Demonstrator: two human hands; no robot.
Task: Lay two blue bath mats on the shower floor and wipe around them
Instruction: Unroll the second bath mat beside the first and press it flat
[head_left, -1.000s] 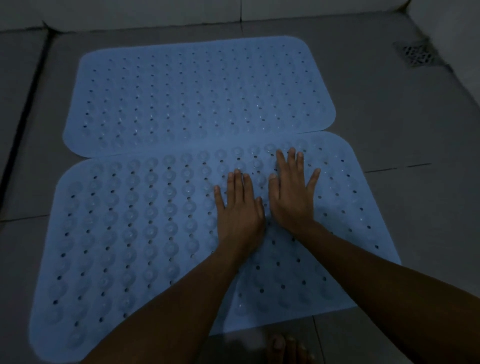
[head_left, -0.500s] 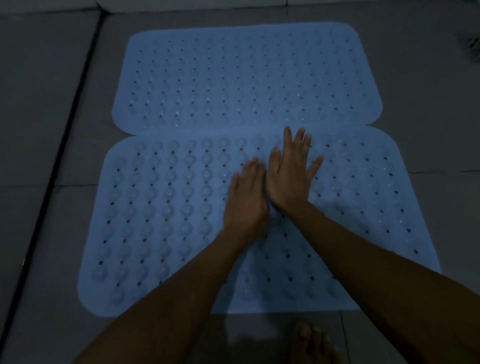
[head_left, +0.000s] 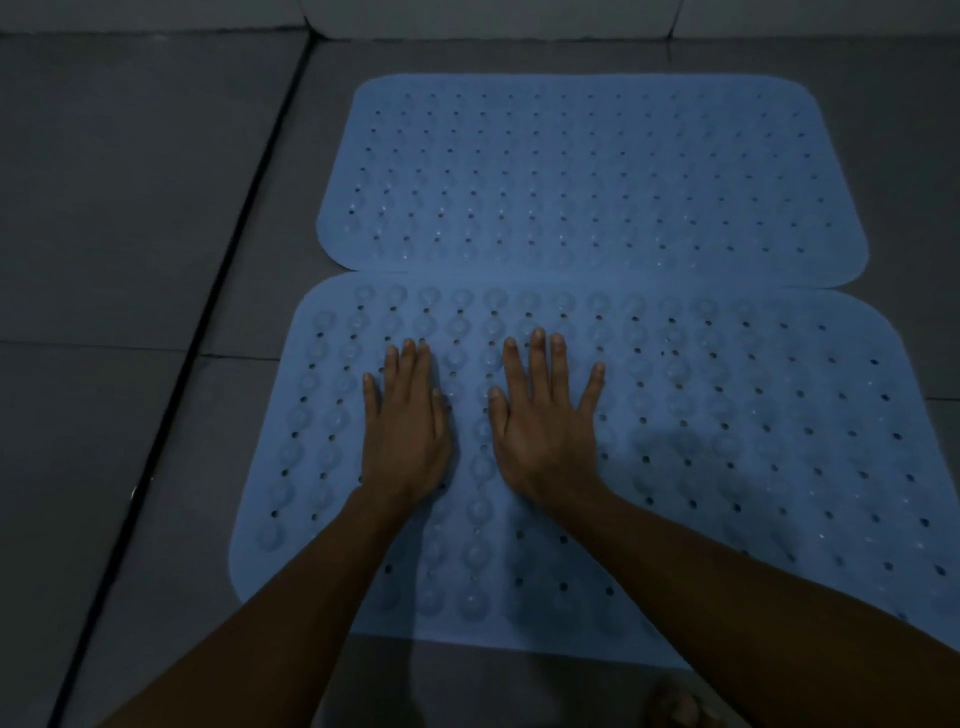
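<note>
Two blue bath mats lie flat on the grey tiled shower floor (head_left: 130, 208). The near mat (head_left: 727, 467) serves as the landmark: it is dotted with drain holes and round suction-cup bumps, and its rounded corners show at the left and far right. The far mat (head_left: 597, 176) lies just beyond it, long edge to long edge; along that seam the two appear to touch or slightly overlap, though the dim light makes it hard to say which.

Both hands rest palm-down on the left half of the near mat. The left hand (head_left: 408, 421) lies flat with its fingers straight and close together, the thumb tucked along its side. The right hand (head_left: 543, 421) lies just beside it, apart by a narrow strip of mat, with fingers straight and the little finger spread outward. Neither hand holds anything; both press on the mat's surface, forearms reaching in from the near edge.

To the left of the near mat a dark grout line (head_left: 208, 332) runs diagonally across the floor. Past the far mat, a pale wall base (head_left: 467, 21) meets the floor. Just below the near mat's front edge, bare toes (head_left: 680, 704) show at the bottom of the view.
</note>
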